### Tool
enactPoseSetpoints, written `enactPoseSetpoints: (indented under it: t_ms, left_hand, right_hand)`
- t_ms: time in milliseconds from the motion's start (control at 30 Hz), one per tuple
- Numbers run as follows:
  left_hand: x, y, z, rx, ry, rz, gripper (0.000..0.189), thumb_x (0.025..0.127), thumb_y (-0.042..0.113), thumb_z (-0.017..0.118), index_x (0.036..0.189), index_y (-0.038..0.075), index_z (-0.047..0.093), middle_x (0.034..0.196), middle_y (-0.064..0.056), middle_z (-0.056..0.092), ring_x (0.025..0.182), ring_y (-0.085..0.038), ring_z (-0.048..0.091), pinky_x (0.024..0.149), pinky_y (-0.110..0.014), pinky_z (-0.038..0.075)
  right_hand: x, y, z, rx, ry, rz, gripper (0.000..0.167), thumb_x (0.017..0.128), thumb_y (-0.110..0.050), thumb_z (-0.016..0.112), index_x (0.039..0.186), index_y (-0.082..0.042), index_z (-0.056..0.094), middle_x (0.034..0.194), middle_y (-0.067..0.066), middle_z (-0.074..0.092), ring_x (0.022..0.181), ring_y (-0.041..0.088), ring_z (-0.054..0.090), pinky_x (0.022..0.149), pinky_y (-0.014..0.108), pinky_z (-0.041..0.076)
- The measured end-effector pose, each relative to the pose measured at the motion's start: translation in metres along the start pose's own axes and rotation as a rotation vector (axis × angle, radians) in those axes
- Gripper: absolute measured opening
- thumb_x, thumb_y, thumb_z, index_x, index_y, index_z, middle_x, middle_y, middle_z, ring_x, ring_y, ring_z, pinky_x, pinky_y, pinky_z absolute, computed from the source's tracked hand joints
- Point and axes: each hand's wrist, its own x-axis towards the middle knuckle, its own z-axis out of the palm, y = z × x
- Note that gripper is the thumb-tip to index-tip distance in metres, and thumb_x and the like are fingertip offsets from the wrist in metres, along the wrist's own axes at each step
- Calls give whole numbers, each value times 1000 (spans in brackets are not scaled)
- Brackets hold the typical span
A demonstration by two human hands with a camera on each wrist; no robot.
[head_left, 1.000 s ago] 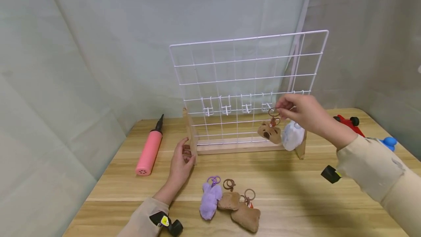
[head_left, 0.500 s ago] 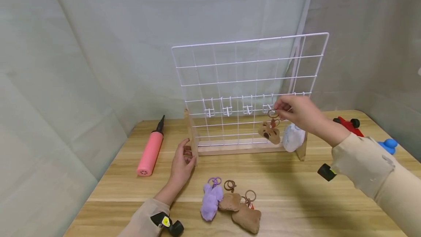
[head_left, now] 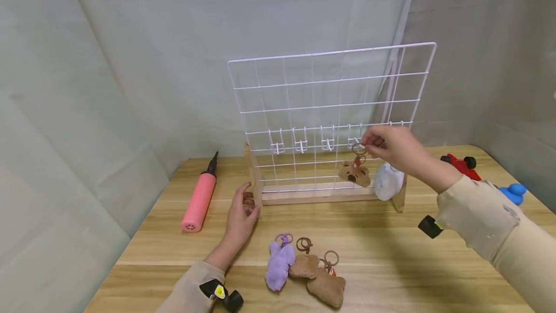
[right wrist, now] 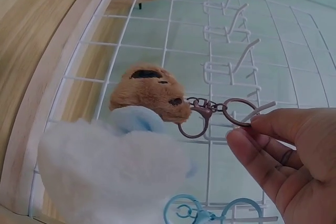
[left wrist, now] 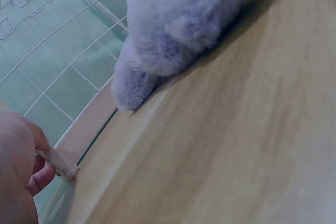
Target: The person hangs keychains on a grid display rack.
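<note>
My right hand [head_left: 393,146] pinches the metal ring [right wrist: 239,112] of a brown bear plush keychain [head_left: 354,173] between thumb and forefinger. In the right wrist view the ring meets the tip of a white hook [right wrist: 262,108]; whether it encircles the hook, I cannot tell. Below the ring, the bear dangles freely. A white plush keychain [head_left: 388,181] with a blue ring hangs on the hook to its right. My left hand [head_left: 241,214] holds the wooden end support [head_left: 254,177] of the white wire rack [head_left: 312,108], its thumb in front and fingers partly hidden behind.
Near the front lie a purple plush keychain [head_left: 279,265] and two brown plush keychains [head_left: 304,266]. A pink hand pump [head_left: 200,202] lies at the left. At the right are a red toy car [head_left: 462,166] and a blue toy [head_left: 513,192]. Several white hooks line the rack.
My right hand has moved slightly left and the bear has swung a little left and up, its ring now at the hook's tip. My left hand keeps its hold on the support.
</note>
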Motion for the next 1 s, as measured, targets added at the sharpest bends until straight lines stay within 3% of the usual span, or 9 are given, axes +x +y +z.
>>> enactPoseSetpoints:
  t_ms: [567, 833, 1000]
  left_hand:
    - [1, -1, -1, 14, 8, 1, 61, 82, -13, 63, 137, 0, 38, 109, -22, 56, 90, -29, 58, 69, -21, 53]
    - [0, -1, 1, 17, 15, -5, 63, 81, -13, 64, 137, 1, 39, 108, -21, 56, 89, -27, 58, 68, -20, 53]
    - [0, -1, 1, 10, 5, -26, 63, 82, -12, 64, 138, 3, 38, 109, -21, 56, 90, -26, 58, 69, -19, 53]
  right_hand:
    - [-10, -8, -4, -7, 101, 2, 14, 90, -6, 64, 103, -2, 65, 91, 10, 70, 83, 22, 65, 73, 40, 58]
    - [-18, -17, -10, -25, 195, -21, 17, 87, -6, 68, 104, -5, 65, 90, 5, 70, 81, 16, 63, 67, 13, 50]
    - [-27, -22, -11, -19, 217, -30, 22, 85, -5, 70, 106, -6, 65, 93, 5, 70, 81, 15, 63, 68, 9, 48]
